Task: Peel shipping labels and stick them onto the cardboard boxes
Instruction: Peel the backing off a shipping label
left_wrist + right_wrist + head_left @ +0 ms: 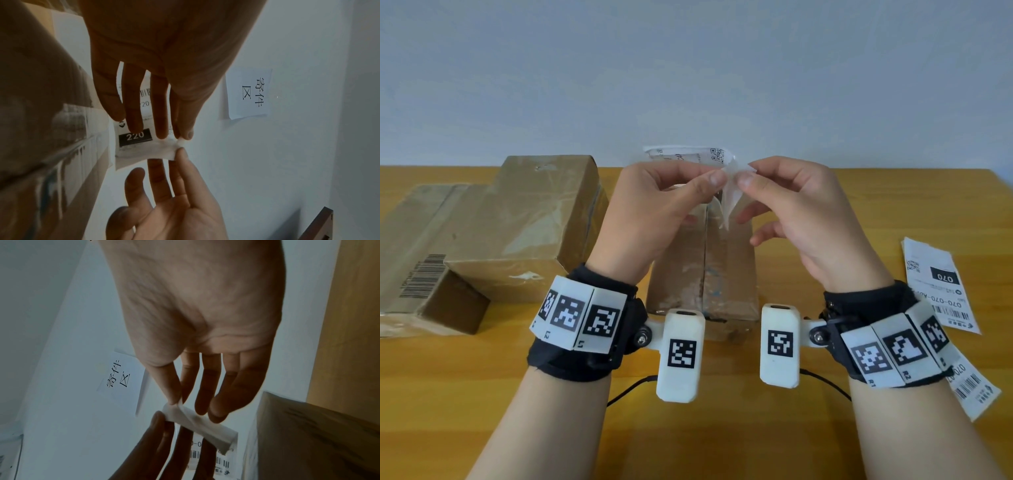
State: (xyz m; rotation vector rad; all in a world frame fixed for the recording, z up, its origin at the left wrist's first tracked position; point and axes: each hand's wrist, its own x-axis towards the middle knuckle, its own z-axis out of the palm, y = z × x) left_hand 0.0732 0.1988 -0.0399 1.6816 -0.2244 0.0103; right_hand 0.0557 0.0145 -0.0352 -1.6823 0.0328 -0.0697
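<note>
Wooden table [722, 445]; both hands, left [654, 212] and right [801, 219], pinch flimsy, sticky label [726, 195] at its corner over near box [702, 274].

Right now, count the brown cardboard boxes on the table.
3. A flat brown cardboard box lies far left, a taller box sits against it, and a third box stands below the hands. Others may lie out of view.

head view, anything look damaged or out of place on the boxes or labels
The cardboard box under the hands has a scuffed, torn top along its centre seam. One spare shipping label juts from under the right wrist band. Nothing spilled.
</note>
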